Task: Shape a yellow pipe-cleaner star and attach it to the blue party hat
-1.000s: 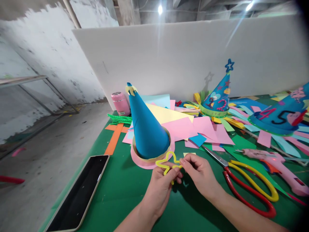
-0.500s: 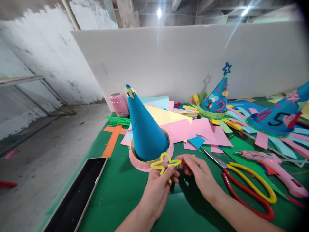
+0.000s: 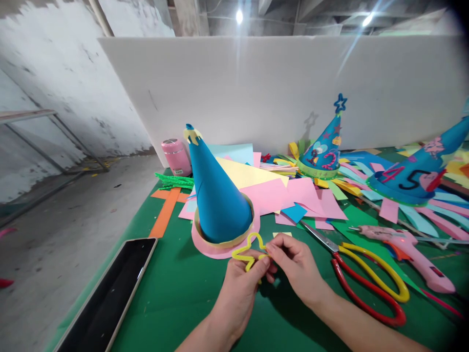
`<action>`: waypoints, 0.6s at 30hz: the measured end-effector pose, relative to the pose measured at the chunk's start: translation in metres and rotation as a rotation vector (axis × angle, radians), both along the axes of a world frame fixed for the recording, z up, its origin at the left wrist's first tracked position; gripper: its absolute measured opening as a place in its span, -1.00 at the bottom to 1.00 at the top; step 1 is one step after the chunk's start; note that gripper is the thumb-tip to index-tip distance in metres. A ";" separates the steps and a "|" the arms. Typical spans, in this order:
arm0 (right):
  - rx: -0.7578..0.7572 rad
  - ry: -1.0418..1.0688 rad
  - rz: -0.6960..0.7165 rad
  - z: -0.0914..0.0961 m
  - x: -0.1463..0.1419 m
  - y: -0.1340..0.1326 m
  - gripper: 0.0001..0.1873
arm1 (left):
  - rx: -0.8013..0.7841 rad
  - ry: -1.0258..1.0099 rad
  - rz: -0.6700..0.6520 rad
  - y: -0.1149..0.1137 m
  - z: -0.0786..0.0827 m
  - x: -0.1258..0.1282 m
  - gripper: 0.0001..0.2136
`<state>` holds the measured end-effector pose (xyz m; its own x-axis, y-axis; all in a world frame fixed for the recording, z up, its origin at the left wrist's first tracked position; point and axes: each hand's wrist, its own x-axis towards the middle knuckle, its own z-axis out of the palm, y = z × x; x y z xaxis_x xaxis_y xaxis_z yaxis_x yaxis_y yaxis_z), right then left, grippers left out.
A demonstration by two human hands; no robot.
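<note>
Both my hands meet low in the middle over the green table [image 3: 190, 298]. My left hand [image 3: 240, 288] pinches the lower part of a yellow pipe-cleaner star [image 3: 249, 248]. My right hand [image 3: 298, 269] pinches the star's right arm with its fingertips. Just beyond the star stands a plain blue paper cone hat [image 3: 216, 195] with a pink brim and a small yellow piece at its tip.
Red-and-yellow scissors [image 3: 370, 288] and a pink glue gun [image 3: 406, 254] lie at the right. A dark tablet [image 3: 110, 298] lies at the left edge. Loose coloured paper [image 3: 293, 195], two decorated hats [image 3: 326, 146], green pipe cleaners [image 3: 172, 182] and a pink cylinder [image 3: 176, 156] are behind, before a white board.
The view has drifted slightly right and down. Both hands keep their pinch on the yellow star, which has tilted a little as the fingers work at it.
</note>
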<state>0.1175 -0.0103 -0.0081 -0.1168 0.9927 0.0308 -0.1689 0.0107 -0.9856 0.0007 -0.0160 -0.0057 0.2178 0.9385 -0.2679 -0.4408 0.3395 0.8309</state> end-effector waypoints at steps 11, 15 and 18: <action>-0.076 0.064 -0.083 -0.003 -0.005 -0.001 -0.71 | -0.018 -0.043 -0.005 -0.002 -0.002 0.003 -0.91; -0.059 -0.011 0.001 0.000 0.000 0.003 -0.77 | -0.032 -0.059 0.028 0.000 -0.002 0.001 -0.91; -0.015 -0.104 -0.043 0.003 0.004 0.004 -0.76 | -0.040 -0.053 0.017 0.001 -0.002 -0.002 -0.91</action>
<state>0.1220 -0.0063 -0.0054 -0.0759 0.9971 0.0056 -0.0652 0.0007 -0.9979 -0.0009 -0.0155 -0.0077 0.2172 0.9309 -0.2937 -0.4896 0.3642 0.7923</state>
